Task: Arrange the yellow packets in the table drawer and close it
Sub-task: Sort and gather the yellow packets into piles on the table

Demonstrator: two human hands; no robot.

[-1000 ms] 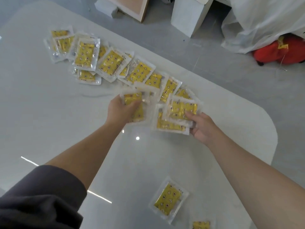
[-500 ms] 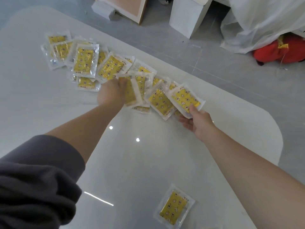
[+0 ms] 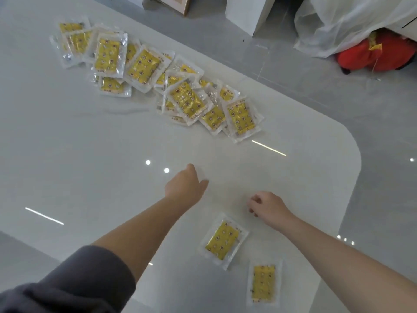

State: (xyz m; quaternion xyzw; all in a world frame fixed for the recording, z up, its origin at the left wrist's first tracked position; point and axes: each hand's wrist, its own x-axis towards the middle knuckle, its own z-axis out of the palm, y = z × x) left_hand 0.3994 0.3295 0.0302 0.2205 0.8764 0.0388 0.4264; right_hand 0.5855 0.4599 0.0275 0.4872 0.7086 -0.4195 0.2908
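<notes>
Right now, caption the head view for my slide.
Left hand and right hand empty over white table; packet heap beyond, two packets nearby.

Saw a white block standing on grey floor. Noted a wooden frame just left of the block, a white plastic sheet draped right of it, and a red bundle farther right, partly under that sheet.

The left grip shows only its back, so its fingers are hidden. Far beyond it, many of the yellow packets lie under others and show only corners. Their print is too small to read. The surface runs off the left edge.
</notes>
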